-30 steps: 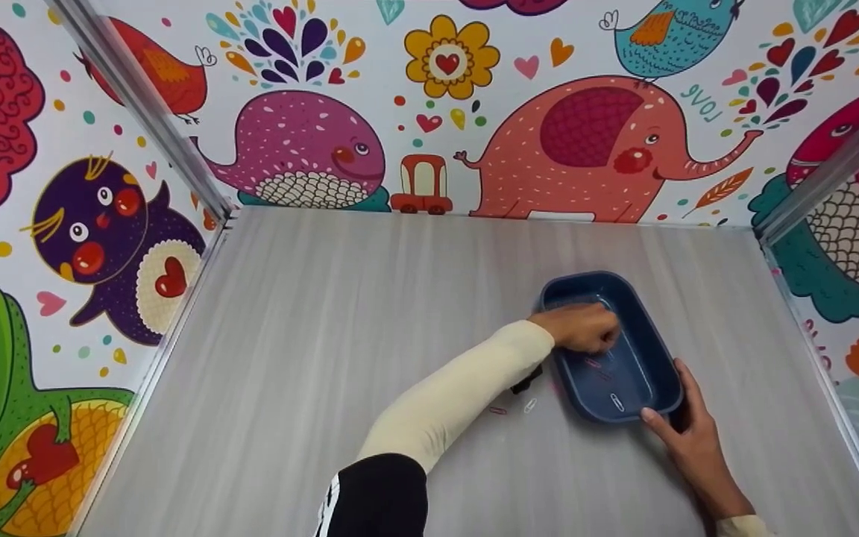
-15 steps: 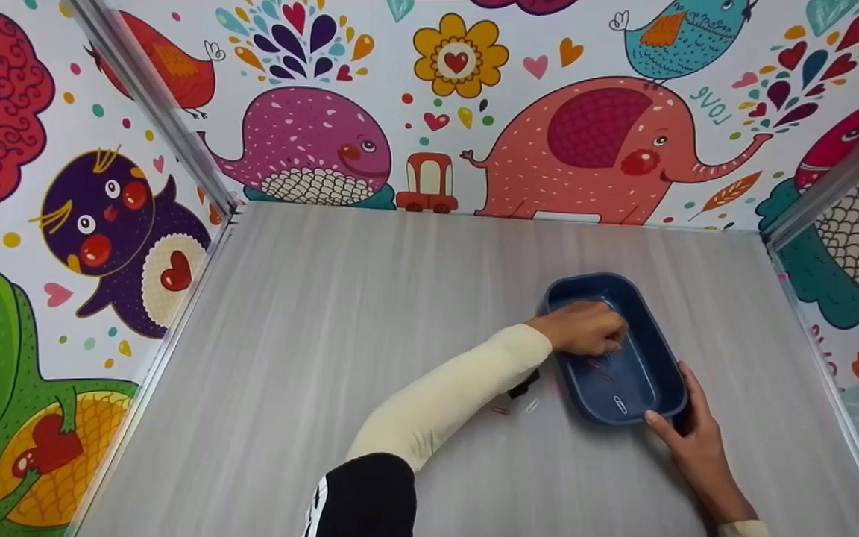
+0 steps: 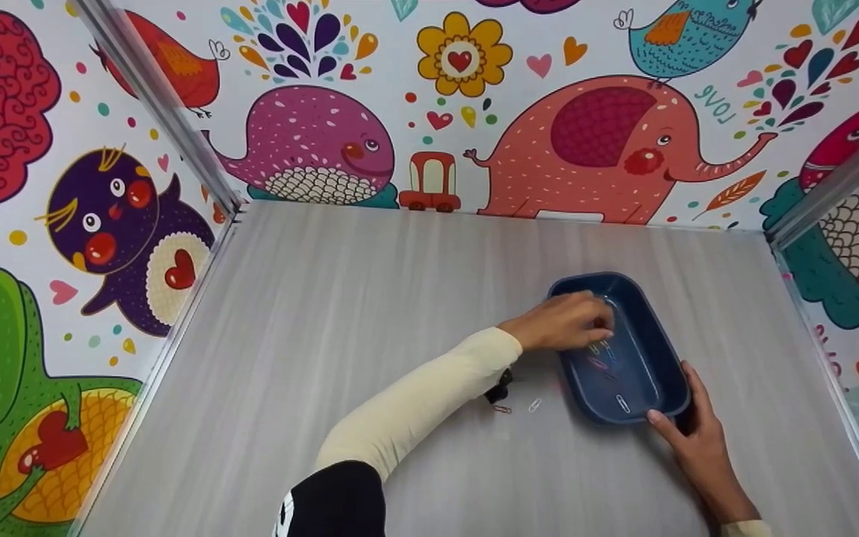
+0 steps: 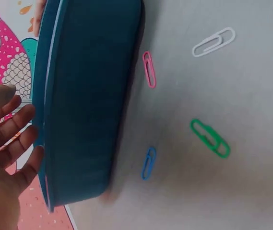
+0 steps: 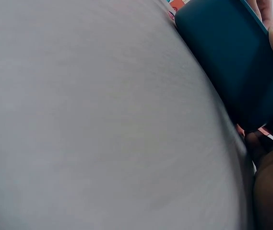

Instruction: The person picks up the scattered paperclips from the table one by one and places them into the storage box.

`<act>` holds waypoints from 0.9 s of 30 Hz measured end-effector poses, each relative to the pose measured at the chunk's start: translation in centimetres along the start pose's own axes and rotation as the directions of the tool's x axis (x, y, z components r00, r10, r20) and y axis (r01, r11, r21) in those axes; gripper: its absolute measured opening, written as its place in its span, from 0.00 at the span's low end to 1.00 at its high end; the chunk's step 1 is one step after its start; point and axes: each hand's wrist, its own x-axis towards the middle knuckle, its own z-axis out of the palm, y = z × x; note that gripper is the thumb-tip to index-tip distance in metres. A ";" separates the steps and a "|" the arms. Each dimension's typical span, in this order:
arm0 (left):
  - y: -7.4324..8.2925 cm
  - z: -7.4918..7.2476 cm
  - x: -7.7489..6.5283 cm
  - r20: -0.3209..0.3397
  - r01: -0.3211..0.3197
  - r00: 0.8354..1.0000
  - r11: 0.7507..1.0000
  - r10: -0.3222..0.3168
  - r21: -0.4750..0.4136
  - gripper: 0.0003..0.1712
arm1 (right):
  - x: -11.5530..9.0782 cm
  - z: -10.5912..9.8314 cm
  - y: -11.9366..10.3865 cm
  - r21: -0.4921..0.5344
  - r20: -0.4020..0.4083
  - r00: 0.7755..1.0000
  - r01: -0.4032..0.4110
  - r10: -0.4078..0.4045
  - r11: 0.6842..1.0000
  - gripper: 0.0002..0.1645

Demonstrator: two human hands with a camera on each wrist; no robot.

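A dark blue plastic tub (image 3: 661,350) stands on the right part of the table. Several paper clips lie inside it, among them a white paper clip (image 3: 622,403) and a pink paper clip (image 3: 597,363). My left hand (image 3: 567,321) hovers over the tub's far left part, its fingers loosely bent. In the left wrist view, that hand (image 4: 11,143) shows nothing between its fingers, beside the tub's rim (image 4: 50,120). My right hand (image 3: 702,444) grips the tub's near right corner, thumb at the rim and fingers along the outer wall.
On the table left of the tub lie loose paper clips: a pink one (image 4: 148,69), a white one (image 4: 214,42), a green one (image 4: 210,139) and a blue one (image 4: 148,163). A wall with cartoon animals (image 3: 579,164) borders the table (image 3: 370,313) at the back.
My left hand has drawn back a little to the left and its fingers have loosened from a fist. Yellow and blue clips now show in the tub beneath it. My right hand keeps its grip.
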 end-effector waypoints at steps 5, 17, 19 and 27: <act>-0.3 0.0 -1.2 -0.065 -0.021 0.998 0.999 0.019 -0.030 0.11 | -0.1 0.0 0.0 0.029 -0.013 1.000 0.023 -0.022 0.999 0.60; 0.2 -0.3 -4.0 -0.157 -0.048 0.987 0.983 0.020 -0.179 0.12 | -0.2 -0.1 -0.1 0.017 -0.006 1.000 0.024 -0.024 1.000 0.60; 0.0 -0.4 -4.6 -0.178 -0.035 0.984 0.980 0.000 -0.196 0.12 | -0.2 -0.1 -0.1 0.017 -0.002 1.000 0.023 -0.023 1.000 0.60; -0.8 0.0 -6.9 -0.357 -0.081 0.933 0.943 -0.041 -0.321 0.09 | -0.1 -0.2 0.3 0.026 -0.010 0.999 0.037 -0.037 0.999 0.60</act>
